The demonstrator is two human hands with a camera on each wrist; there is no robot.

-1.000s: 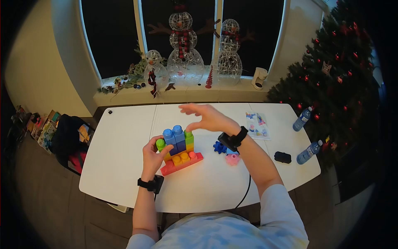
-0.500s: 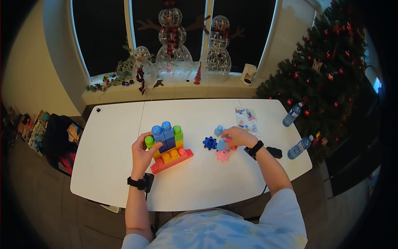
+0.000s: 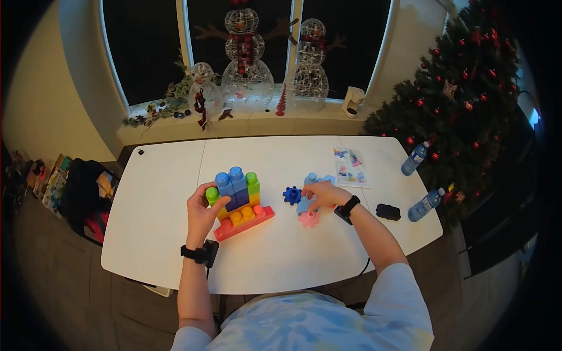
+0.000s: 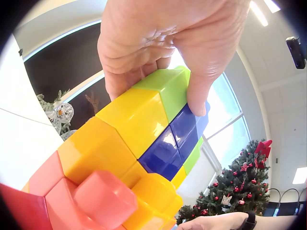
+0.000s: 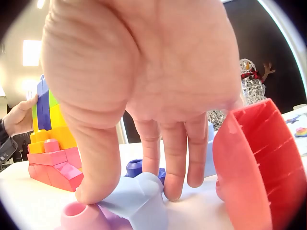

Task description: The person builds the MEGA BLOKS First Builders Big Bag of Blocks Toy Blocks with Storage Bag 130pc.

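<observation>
On the white table a stepped wall of toy building blocks stands on a long red base, with yellow, dark blue, light blue and green blocks above. My left hand grips its left column near the top, thumb in front on the green and dark blue blocks and fingers behind. My right hand reaches down over loose pieces, thumb and fingers around a light blue toy piece. Beside it lie a pink gear and a dark blue gear. A red curved block stands close to the right hand.
More light blue blocks lie just behind the right hand. A picture sheet, a black case and two water bottles are on the table's right. A decorated tree stands beyond, and wire snowmen line the windowsill.
My right hand came down from above the block wall to the loose pieces at the right. The light blue piece and both gears have shifted slightly left. The left hand keeps its grip.
</observation>
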